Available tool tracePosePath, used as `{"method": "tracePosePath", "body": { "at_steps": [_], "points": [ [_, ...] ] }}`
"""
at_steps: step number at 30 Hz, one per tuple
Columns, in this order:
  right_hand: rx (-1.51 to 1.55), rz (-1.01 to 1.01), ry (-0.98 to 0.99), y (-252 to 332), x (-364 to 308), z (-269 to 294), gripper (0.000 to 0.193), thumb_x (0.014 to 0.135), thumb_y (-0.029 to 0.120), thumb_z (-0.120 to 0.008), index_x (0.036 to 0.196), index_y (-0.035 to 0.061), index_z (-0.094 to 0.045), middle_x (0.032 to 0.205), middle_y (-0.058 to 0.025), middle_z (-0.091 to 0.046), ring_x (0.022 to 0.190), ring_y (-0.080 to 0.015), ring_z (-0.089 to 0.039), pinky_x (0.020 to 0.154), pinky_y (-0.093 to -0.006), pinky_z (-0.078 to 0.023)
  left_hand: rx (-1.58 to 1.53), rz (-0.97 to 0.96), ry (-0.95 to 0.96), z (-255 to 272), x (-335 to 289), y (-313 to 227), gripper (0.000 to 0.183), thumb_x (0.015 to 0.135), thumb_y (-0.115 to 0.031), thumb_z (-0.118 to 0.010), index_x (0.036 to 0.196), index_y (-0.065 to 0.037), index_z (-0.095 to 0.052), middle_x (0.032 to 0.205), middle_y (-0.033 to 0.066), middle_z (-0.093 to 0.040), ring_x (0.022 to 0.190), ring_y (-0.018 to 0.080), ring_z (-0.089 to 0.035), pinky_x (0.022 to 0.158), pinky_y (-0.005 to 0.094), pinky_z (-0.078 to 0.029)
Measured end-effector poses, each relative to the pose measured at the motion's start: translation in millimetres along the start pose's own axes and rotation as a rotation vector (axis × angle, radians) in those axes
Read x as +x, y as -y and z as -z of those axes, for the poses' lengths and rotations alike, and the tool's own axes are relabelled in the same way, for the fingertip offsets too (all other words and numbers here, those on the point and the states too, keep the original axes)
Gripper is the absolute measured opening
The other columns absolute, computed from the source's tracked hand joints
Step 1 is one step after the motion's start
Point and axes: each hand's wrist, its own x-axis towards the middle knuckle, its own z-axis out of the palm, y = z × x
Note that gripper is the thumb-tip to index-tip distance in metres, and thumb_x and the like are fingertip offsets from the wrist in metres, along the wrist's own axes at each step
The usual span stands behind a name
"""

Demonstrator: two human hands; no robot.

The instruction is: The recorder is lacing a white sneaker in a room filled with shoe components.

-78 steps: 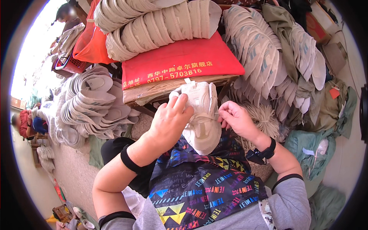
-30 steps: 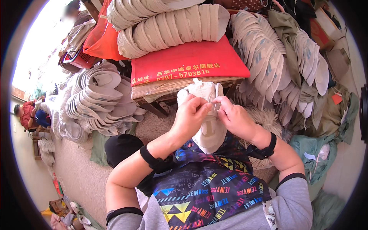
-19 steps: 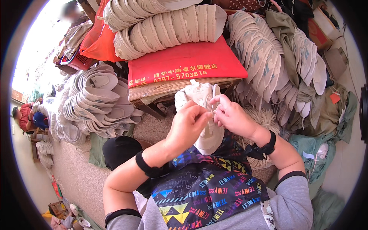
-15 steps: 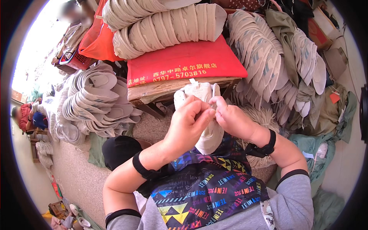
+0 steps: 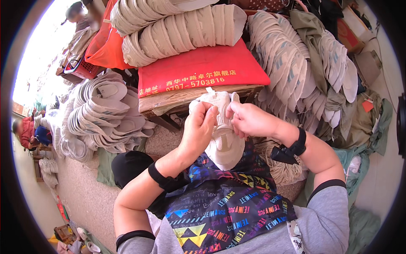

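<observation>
Cream sneaker (image 5: pixel 223 139) held upright over the lap, pinched at its lacing by left hand (image 5: pixel 199 127) and right hand (image 5: pixel 249 120), hands close together, laces mostly hidden behind fingers, red cushion (image 5: pixel 203 76) beyond.

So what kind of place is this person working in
Most likely a small shoe-making workshop. Both hands, left hand and right hand, work on a cream shoe upper, with stacks of pale shoe uppers and piled insoles all around.
</observation>
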Motion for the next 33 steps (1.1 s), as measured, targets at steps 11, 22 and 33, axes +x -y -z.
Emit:
{"method": "tracePosePath", "body": {
  "at_steps": [11,22,33],
  "points": [
    [-0.524,0.331,-0.184,-13.5,-0.8,-14.4,0.022,0.083,0.003,-0.058,0.101,0.0018,-0.046,0.072,-0.0247,-0.059,0.068,-0.0433,-0.061,0.057,-0.0482,-0.049,-0.016,0.014,0.012,2.7,0.2,9.9,0.016,0.103,-0.021,-0.051,0.094,-0.008,-0.054,0.076,-0.0048,-0.053,0.064,0.0014,-0.042,0.056,0.0181,-0.035],
    [-1.008,0.608,-0.399,4.4,-9.8,-2.2,0.021,0.078,0.012,-0.059,0.096,0.0029,-0.053,0.099,-0.0162,-0.056,0.091,-0.0314,-0.062,0.069,-0.0414,-0.054,0.226,-0.174,0.004,-1.2,-7.3,6.5,0.012,0.097,-0.013,-0.057,0.095,-0.001,-0.055,0.076,0.0060,-0.059,0.070,0.0121,-0.054,0.064,0.0283,-0.046],
    [-0.728,0.412,-0.081,-7.7,-0.8,13.8,0.041,0.067,0.010,-0.078,0.101,0.0092,-0.055,0.102,-0.0091,-0.055,0.090,-0.0329,-0.062,0.071,-0.0442,-0.053,0.658,-0.372,0.175,-2.6,-4.7,-0.6,0.011,0.094,-0.012,-0.058,0.099,-0.002,-0.059,0.083,0.0166,-0.066,0.073,0.0328,-0.066,0.064,0.0381,-0.053]
  ]
}}
